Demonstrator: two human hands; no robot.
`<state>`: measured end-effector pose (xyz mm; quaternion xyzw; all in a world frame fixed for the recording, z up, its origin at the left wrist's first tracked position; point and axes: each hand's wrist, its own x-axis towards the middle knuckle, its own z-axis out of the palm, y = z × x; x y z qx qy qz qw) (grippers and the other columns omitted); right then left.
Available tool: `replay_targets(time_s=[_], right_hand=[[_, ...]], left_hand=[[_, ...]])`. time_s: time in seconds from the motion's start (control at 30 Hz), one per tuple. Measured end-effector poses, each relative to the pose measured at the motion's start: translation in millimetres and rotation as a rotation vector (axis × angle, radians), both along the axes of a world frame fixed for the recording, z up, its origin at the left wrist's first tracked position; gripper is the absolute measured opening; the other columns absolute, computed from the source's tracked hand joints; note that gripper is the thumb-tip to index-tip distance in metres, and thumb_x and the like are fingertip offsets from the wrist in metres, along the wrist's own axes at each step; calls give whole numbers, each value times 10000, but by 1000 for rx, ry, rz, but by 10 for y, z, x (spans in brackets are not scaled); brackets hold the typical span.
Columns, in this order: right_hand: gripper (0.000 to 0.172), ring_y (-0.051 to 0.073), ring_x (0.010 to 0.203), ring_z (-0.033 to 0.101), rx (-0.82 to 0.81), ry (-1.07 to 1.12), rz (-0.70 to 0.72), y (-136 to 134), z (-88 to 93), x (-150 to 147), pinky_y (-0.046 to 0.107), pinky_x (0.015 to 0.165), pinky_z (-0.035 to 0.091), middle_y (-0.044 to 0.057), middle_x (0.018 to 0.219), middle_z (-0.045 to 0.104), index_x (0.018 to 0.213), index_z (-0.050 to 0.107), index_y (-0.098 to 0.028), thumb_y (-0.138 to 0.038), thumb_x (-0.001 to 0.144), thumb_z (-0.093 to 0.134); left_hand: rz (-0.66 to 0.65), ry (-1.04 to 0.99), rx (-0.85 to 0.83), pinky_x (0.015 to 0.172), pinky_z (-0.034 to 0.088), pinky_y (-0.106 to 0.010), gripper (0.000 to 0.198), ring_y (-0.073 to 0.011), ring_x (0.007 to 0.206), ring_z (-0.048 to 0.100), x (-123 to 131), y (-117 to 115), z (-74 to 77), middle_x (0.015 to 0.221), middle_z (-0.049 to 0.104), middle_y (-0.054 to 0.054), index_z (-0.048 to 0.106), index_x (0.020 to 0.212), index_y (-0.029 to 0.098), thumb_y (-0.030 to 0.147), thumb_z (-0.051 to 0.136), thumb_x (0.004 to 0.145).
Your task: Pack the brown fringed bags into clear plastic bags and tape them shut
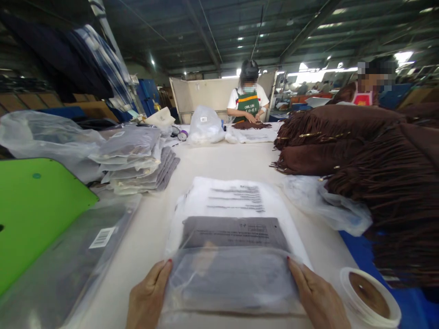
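Observation:
A clear plastic bag with a folded grey cloth inside lies on the white table right before me. My left hand grips the bag's left edge, fingers tucked under it. My right hand grips the right edge the same way. Under the bag lies a stack of flat printed plastic bags.
Bagged grey cloths are piled at the left, next to a green board and a barcoded bag. Brown fringed garments are heaped at the right. A tape roll sits at the near right. Two people work at the far end.

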<state>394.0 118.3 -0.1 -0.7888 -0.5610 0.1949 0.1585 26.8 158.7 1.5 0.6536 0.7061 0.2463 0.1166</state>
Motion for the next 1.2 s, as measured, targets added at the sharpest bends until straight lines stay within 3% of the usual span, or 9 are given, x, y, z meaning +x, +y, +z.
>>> replay_targets(time_s=[0.2, 0.3, 0.43, 0.53, 0.63, 0.8, 0.93, 1.07, 1.2], right_hand=[[560, 259, 913, 627, -190, 7, -141, 53, 287, -193, 353, 731, 437, 44, 929, 694, 901, 628, -289, -510, 909, 114], [496, 252, 927, 628, -252, -96, -89, 56, 368, -254, 359, 756, 438, 53, 971, 684, 934, 618, -266, -399, 942, 140], [392, 263, 925, 629, -272, -322, 88, 17, 428, -306, 384, 770, 446, 78, 1093, 640, 1164, 546, -230, -160, 918, 250], [395, 278, 920, 631, -244, -339, 88, 5, 463, -337, 401, 768, 455, 100, 1075, 646, 1179, 543, -197, -121, 901, 274], [386, 273, 891, 644, -201, -287, 12, 11, 478, -353, 394, 752, 470, 103, 975, 680, 1027, 618, -193, -237, 936, 245], [460, 249, 830, 663, -115, -208, -97, 21, 448, -347, 364, 720, 485, 93, 873, 701, 852, 642, -209, -345, 943, 212], [423, 255, 797, 671, -68, -200, -115, 10, 431, -350, 356, 688, 487, 105, 813, 702, 803, 630, -196, -344, 937, 257], [341, 275, 742, 673, -20, -284, -159, -54, 476, -376, 352, 623, 484, 140, 752, 692, 875, 593, -156, -319, 930, 298], [325, 246, 722, 675, 32, -356, -183, -102, 499, -363, 318, 607, 477, 133, 758, 693, 937, 565, -147, -258, 943, 260]], left_hand=[[-46, 444, 8, 548, 466, -250, 339, -172, 613, 642, 58, -10, 81, 908, 705, -5, 648, 1021, 268, 325, 340, 891], [-102, 683, 346, 632, 469, -323, 405, -237, 731, 645, 102, 58, 185, 929, 681, -136, 600, 1109, 123, 357, 330, 917], [-674, 801, 681, 968, 320, -452, 380, -265, 1174, 473, 103, 272, 387, 1261, 540, -94, 470, 1264, 260, 197, 308, 925], [-1127, 917, 645, 1073, 139, -455, 435, -218, 1260, 367, 118, 444, 606, 1344, 472, 8, 405, 1299, 318, 135, 356, 907], [-1330, 915, 446, 1043, 226, -394, 395, -212, 1218, 407, 262, 513, 823, 1314, 502, -2, 457, 1249, 259, 158, 442, 868], [-957, 757, 95, 791, 449, -392, 210, -239, 891, 573, 891, 277, 870, 988, 645, -88, 615, 991, 153, 248, 503, 842], [-532, 658, 272, 730, 467, -433, 397, -294, 861, 575, 1258, 135, 522, 848, 631, -130, 646, 798, 108, 499, 575, 781], [-693, 648, 614, 933, 377, -444, 434, -293, 1182, 456, 1233, 241, 196, 1299, 490, -146, 502, 1245, 210, 406, 499, 858], [-798, 625, 580, 977, 315, -448, 433, -245, 1234, 428, 1177, 365, 34, 1385, 424, -60, 333, 1348, 366, 342, 347, 916]])
